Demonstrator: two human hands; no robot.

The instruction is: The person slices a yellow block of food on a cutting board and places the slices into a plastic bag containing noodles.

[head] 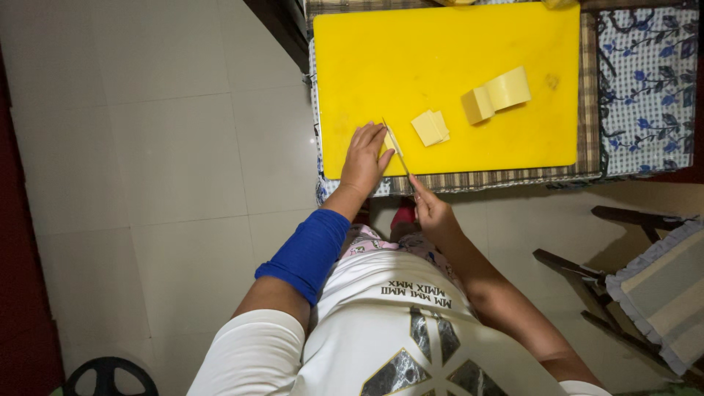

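Note:
A yellow cutting board [447, 44] lies on a table under a checked cloth. My left hand [364, 158] rests on the board's near left part, fingers pressing a thin pale slice next to the knife blade. My right hand [431, 209] grips the handle of a knife [397, 148], whose blade points away from me and lies along the slice. A small stack of pale yellow slices [430, 127] sits just right of the blade. Farther right lies a bigger block of the same pale yellow food [496, 94].
A blue floral cloth [649, 81] covers the table to the right of the board. A wooden chair with a striped cushion [660, 282] stands at the lower right. Light floor tiles [161, 147] fill the left side. A dark round object [108, 375] sits at the bottom left.

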